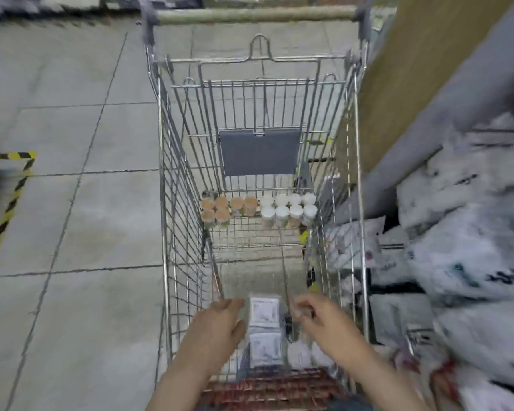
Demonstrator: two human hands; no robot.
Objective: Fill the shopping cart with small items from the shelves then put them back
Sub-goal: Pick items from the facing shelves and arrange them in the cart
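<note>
Cart: I see the wire shopping cart (172, 203) from above, its handle bar (255, 13) at the far end and its grey seat flap (260, 152) hanging down inside.
Jars: two clusters stand on the basket floor by the far wall, brown-capped jars (227, 209) to the left, white-capped jars (288, 209) to the right, the two groups just beside each other.
Packets: clear packets with white labels (264, 314) sit stacked at the near end of the basket, between my hands.
Left hand: my left hand (220, 324) lies against the left side of the packets, fingers fairly straight; blur keeps me from telling whether it really grips.
Right hand: my right hand (318, 317) has its fingers curled at the packets' right edge; I cannot tell if it pinches them.
Shelves: white plastic bags (463, 232) crowd the shelving on the right, touching the cart's side.
Floor: grey concrete slabs (72, 203), with yellow-black tape (5, 218) on the left.
</note>
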